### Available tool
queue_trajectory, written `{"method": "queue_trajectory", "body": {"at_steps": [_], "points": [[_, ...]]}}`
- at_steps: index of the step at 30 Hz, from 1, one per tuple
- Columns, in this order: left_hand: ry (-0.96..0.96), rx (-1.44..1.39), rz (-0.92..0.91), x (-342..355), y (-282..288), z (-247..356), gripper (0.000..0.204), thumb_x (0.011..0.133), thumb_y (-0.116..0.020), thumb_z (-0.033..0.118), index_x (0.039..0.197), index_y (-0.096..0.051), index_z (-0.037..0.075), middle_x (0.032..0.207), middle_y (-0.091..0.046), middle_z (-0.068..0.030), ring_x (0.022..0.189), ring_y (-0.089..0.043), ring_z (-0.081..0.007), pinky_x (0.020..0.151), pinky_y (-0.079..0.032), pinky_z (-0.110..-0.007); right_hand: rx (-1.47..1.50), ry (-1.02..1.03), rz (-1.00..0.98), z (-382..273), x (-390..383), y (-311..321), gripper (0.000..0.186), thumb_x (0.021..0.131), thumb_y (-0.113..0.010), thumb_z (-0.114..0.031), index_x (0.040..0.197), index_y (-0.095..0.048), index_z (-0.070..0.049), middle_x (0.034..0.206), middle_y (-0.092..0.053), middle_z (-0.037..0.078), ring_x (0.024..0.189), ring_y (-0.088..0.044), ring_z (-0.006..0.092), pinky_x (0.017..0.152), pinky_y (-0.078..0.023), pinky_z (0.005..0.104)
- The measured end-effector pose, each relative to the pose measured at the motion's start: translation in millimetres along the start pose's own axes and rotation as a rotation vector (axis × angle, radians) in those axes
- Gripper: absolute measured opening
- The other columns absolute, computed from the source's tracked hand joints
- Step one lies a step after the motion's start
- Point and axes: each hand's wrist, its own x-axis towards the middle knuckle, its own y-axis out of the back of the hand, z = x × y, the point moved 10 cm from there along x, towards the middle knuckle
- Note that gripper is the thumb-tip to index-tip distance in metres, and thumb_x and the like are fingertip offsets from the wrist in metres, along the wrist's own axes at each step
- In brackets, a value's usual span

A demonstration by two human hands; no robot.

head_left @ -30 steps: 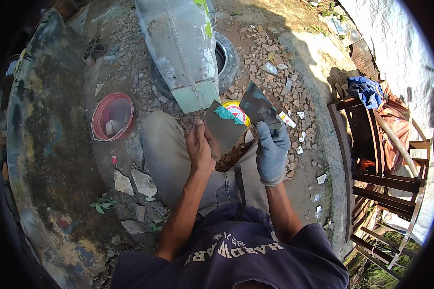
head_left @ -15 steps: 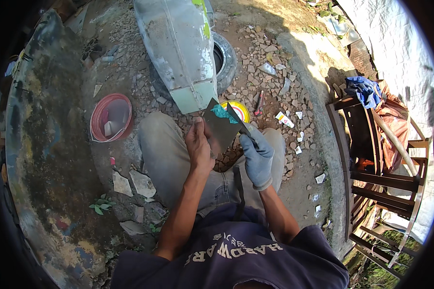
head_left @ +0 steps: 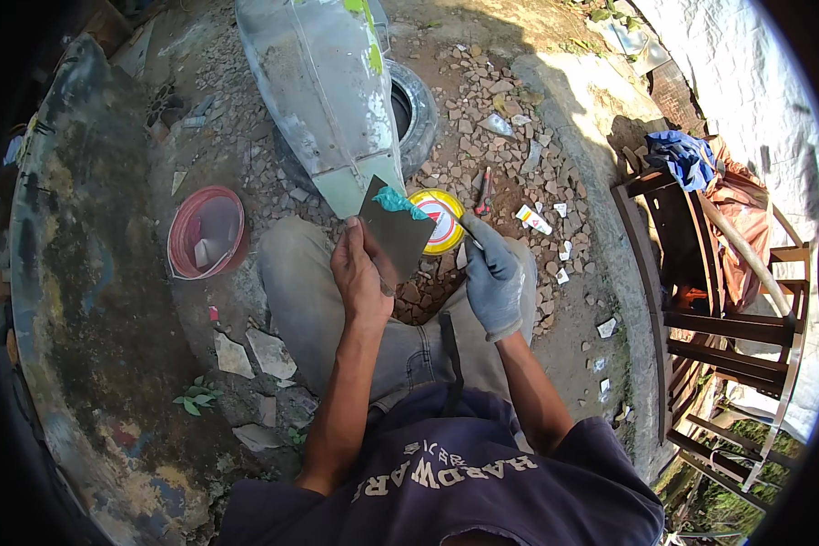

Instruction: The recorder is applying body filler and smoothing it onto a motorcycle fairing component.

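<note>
My bare left hand grips the lower left edge of a dark flat plate, held tilted above my lap. A dab of teal putty lies along the plate's upper edge. My right hand, in a grey glove, is closed on a thin dark spreader, seen nearly edge-on and apart from the plate. Behind the two tools, on the rubble, sits a round tin with a yellow rim. Ahead of my knees lies a long grey panel with pale green patches, resting over a tyre.
A pink-red bucket holding cloudy liquid stands left of my knee. Right of the tin lie a red-and-black hand tool and a white-and-orange tube. Dark wooden furniture stands far right; a stained concrete slab runs along the left.
My right hand has drawn the spreader away from the plate, a little right and down. The plate in my left hand has shifted slightly left, uncovering more of the tin.
</note>
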Motion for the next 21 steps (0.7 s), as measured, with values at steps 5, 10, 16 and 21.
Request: {"method": "queue_trajectory", "body": {"at_steps": [5,10,16,21], "points": [[0.055,0.049,0.013,-8,18,-25,0.023,0.109,-0.057,0.028,0.109,-0.066,0.008,0.102,-0.068,-0.0003,0.091,-0.064,-0.0103,0.082,-0.055,-0.027,0.036,0.037,0.103,-8,5,7,0.034,0.093,-0.060,0.008,0.125,-0.069,0.001,0.118,-0.073,0.018,0.109,-0.072,0.0282,0.095,-0.055,0.0360],[0.144,0.023,0.015,-15,12,-49,0.025,0.110,-0.054,0.028,0.107,-0.065,0.006,0.100,-0.067,-0.0008,0.090,-0.064,-0.0109,0.081,-0.055,-0.027,0.046,0.271,0.086,-47,-7,-2,0.045,0.086,-0.057,0.013,0.127,-0.067,0.000,0.121,-0.072,0.020,0.112,-0.071,0.0348,0.097,-0.054,0.0390],[0.241,-0.043,-0.032,-6,17,-57,0.024,0.109,-0.057,0.028,0.110,-0.066,0.006,0.104,-0.068,-0.0019,0.094,-0.066,-0.0126,0.084,-0.057,-0.029,0.047,0.295,-0.014,-46,-7,-6,0.052,0.081,-0.055,0.014,0.128,-0.067,-0.001,0.124,-0.071,0.020,0.117,-0.068,0.0375,0.101,-0.053,0.0415],[0.247,-0.065,-0.168,-6,6,-53,0.036,0.108,-0.057,0.030,0.131,-0.059,0.003,0.124,-0.068,-0.0082,0.111,-0.067,-0.0185,0.094,-0.056,-0.034,0.057,0.291,-0.049,-41,-9,-9,0.056,0.078,-0.055,0.015,0.130,-0.067,-0.002,0.126,-0.070,0.019,0.119,-0.067,0.0375,0.103,-0.052,0.0422]]}}
